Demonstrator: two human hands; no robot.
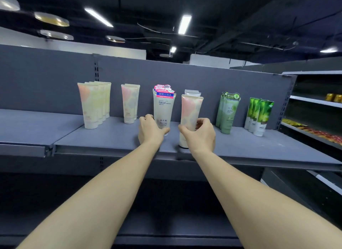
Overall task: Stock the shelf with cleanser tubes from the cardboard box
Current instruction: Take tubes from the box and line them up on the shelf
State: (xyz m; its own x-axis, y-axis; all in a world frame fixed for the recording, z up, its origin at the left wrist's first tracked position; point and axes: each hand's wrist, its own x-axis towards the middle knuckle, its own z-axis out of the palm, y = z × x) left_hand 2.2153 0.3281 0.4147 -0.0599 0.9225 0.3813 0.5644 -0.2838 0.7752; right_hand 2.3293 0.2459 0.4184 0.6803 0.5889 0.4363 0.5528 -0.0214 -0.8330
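On the grey shelf (pixel 111 137) stand rows of cleanser tubes, caps down. My left hand (pixel 150 132) grips the bottom of the front white Facial cleanser tube (pixel 163 109), which has a red and blue top label. My right hand (pixel 200 135) holds a pink-and-cream tube (pixel 190 111) upright near the shelf's front edge, in front of a row of silver-topped tubes (pixel 192 92). The cardboard box is out of view.
Left on the shelf stand a row of cream-green tubes (pixel 94 104) and two pink-blue tubes (pixel 129 102). To the right are pale green tubes (pixel 228 111) and bright green tubes (pixel 260 113). Another shelving unit (pixel 314 100) with goods stands at far right.
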